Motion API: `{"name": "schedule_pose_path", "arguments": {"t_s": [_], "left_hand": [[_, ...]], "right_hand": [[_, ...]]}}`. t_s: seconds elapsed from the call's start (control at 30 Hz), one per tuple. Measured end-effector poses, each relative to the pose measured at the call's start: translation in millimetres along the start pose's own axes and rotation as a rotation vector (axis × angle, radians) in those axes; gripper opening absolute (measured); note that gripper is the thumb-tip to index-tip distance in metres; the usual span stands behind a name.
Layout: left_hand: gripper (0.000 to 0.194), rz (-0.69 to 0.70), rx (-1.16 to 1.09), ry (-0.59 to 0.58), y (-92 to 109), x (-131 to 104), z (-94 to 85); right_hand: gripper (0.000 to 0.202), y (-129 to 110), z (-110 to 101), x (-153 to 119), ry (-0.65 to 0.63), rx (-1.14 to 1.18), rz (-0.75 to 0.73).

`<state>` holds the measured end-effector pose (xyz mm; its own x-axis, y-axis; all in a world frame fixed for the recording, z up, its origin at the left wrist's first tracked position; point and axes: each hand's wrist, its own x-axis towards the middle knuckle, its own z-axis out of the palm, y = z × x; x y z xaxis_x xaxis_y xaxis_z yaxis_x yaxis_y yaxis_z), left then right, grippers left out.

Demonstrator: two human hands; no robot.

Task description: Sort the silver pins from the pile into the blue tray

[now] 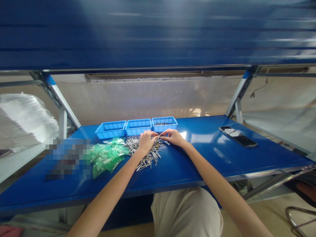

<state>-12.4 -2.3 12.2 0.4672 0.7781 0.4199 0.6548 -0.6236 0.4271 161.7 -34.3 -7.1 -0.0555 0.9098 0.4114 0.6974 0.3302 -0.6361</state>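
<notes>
While fingers [167,132] pinch a pin [159,136], tabletop [197,153] stretches rightward to phone [238,137].

No readable text, label, brand, number or sign anywhere in the head camera's view.

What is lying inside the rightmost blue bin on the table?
Inside the rightmost blue bin, thin metallic pieces are visible. Whatever lies beneath them is covered, so how deep they go cannot be seen.
</notes>
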Motion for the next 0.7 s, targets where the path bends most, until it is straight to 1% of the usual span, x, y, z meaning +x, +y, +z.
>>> {"name": "schedule_pose_path", "arguments": {"t_s": [0.23,0.33,0.47,0.53,0.63,0.7], "left_hand": [[0.015,-0.003,-0.167,0.092,-1.9,3.0,2.0],[0.016,-0.026,-0.252,0.094,-2.6,3.8,3.2],[0.016,-0.033,-0.294,0.100,-2.1,3.9,3.8],[0.016,-0.045,-0.306,0.133,-1.8,4.1,3.2],[0.016,-0.068,-0.327,0.185,-1.6,4.5,2.2],[0.016,-0.072,-0.330,0.196,-1.3,4.5,2.5]], "right_hand": [[0.029,-11.7,-0.1,1.5,0.080,0.196,-0.007],[0.032,-14.6,-0.9,2.7,0.113,0.301,0.045],[0.036,-13.2,-0.9,4.0,0.143,0.396,0.131],[0.036,-12.0,-0.8,3.2,0.102,0.398,0.135],[0.036,-11.9,-1.2,0.5,-0.007,0.392,0.126],[0.037,-13.1,-1.9,-1.2,-0.031,0.405,0.126]]}}
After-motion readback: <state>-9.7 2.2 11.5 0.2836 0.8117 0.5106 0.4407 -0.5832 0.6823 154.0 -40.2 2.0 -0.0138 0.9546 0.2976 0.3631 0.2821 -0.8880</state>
